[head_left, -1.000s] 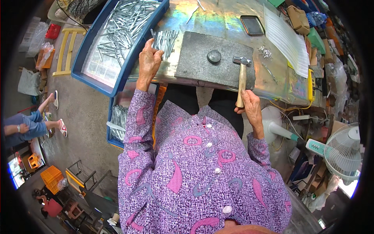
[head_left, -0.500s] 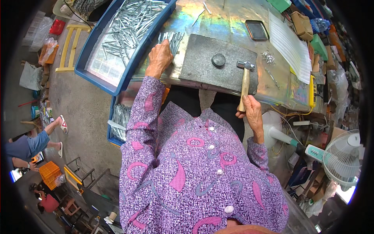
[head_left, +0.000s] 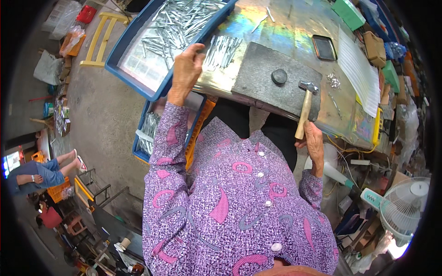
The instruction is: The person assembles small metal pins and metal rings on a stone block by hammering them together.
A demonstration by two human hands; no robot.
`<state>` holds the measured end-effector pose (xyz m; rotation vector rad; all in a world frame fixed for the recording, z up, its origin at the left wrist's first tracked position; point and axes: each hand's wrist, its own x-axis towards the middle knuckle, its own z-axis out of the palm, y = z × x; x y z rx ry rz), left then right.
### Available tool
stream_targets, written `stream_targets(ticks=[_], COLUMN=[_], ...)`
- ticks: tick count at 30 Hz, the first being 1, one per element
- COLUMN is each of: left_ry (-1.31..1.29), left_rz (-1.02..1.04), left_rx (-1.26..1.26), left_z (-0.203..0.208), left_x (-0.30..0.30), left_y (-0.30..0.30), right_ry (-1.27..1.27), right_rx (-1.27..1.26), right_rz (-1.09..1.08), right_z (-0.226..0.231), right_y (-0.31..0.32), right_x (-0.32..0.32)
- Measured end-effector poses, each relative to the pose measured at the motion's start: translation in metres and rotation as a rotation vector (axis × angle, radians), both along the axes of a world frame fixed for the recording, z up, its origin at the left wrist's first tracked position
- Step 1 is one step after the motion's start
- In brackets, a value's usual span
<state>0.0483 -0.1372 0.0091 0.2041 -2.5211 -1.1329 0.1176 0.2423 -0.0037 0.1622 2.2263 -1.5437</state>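
Wooden-handled hammer with a steel head [head_left: 305,106] is gripped low on its handle by the right hand [head_left: 314,143], whose fingers are closed round the wood; the hand is held just off the near edge of the workbench with the shiny, rainbow-tinted metal top [head_left: 258,27]. The hammer's head is laid on the flat grey stone slab [head_left: 262,73], near that slab's right end, with the handle slanted back over the near edge of the workbench. A small round dark metal disc [head_left: 279,76] is seen on the slab, just left of the hammer's head and apart from it.

The left hand [head_left: 186,71] is stretched forward to the left part of the workbench, where a row of thin silvery metal pins [head_left: 222,49] is laid side by side just left of the slab. The fingers are bent down at the left end of that row; whether a pin is pinched between them cannot be told. Beside this hand, at the left edge of the workbench, a blue plastic tray of loose silvery metal pieces [head_left: 138,76] is set. A second blue crate [head_left: 146,133] with more metal pieces is placed lower down, under the left forearm. A small dark rectangular tray [head_left: 324,47] is laid beyond the slab, and a white lined sheet [head_left: 359,69] is spread toward the right edge of the workbench.
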Motion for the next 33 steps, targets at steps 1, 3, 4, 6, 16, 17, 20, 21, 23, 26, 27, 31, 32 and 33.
stream_targets(ticks=[1,3,4,6,16,17,20,21,23,26,27,31,32,33], left_ry=[-0.053,-0.044,-0.057,-0.059,-0.365,-0.378,-0.306,-0.305,-0.315,-0.261,-0.281,0.017,0.138,0.211], left_rz=[0.065,0.134,0.168,0.248,0.317,0.324,0.354,0.352,0.413,0.433,0.432,0.305,0.266,0.243], left_rx=[0.058,0.115,0.144,0.011,-0.185,-0.194,-0.23,-0.23,-0.165,-0.06,0.075,0.519,0.585,0.631], left_z=[0.005,0.012,0.013,-0.008,-0.058,-0.057,-0.064,-0.063,-0.062,-0.078,-0.071,-0.035,-0.019,-0.004], left_x=[0.004,0.01,0.011,0.008,-0.023,-0.024,-0.026,-0.026,-0.024,-0.027,-0.027,-0.016,-0.011,-0.008], left_y=[-0.012,-0.037,-0.052,-0.092,-0.139,-0.137,-0.139,-0.139,-0.138,-0.152,-0.149,-0.134,-0.12,-0.109], right_ry=[0.002,0.023,0.025,0.045,0.049,0.049,0.063,0.057,0.052,0.055,0.043,0.042,0.042,0.07], right_rx=[-0.002,-0.019,-0.023,-0.011,-0.035,-0.033,-0.04,-0.051,-0.061,-0.061,-0.071,-0.186,-0.187,-0.267], right_rz=[0.008,-0.008,-0.002,0.027,-0.038,-0.041,-0.036,-0.038,-0.04,-0.056,-0.068,-0.171,-0.176,-0.175], right_z=[0.002,0.005,0.004,0.001,-0.006,-0.007,-0.007,-0.007,-0.006,-0.005,-0.002,0.011,0.015,0.021], right_y=[0.003,0.005,0.007,0.013,0.017,0.018,0.018,0.018,0.018,0.018,0.019,0.024,0.023,0.022], right_x=[-0.001,-0.003,-0.004,-0.007,-0.007,-0.007,-0.007,-0.007,-0.008,-0.006,-0.005,-0.003,-0.002,-0.002])
